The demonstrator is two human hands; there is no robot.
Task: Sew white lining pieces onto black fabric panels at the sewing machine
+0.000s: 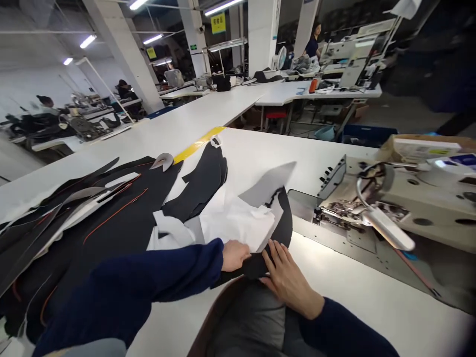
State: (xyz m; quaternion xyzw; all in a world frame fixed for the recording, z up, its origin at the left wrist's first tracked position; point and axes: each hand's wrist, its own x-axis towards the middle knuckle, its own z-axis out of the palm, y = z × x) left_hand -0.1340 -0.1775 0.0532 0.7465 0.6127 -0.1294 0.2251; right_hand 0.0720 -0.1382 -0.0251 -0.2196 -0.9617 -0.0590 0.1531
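My left hand (235, 255) is closed in a pinch on the near edge of a white fabric piece (238, 220) that lies on a black fabric piece (284, 225) at the table's front edge. My right hand (288, 277) lies flat with fingers stretched out, pressing on the black piece right beside the left hand. Both arms wear dark blue sleeves. A grey interlining piece (269, 183) lies just beyond the white one.
A sewing machine (390, 203) stands to the right on the white table (353, 292). A pile of black cut pieces with orange trim (96, 218) lies at the left. A yellow strip (197, 144) marks the table farther back. Other people sit at distant workstations.
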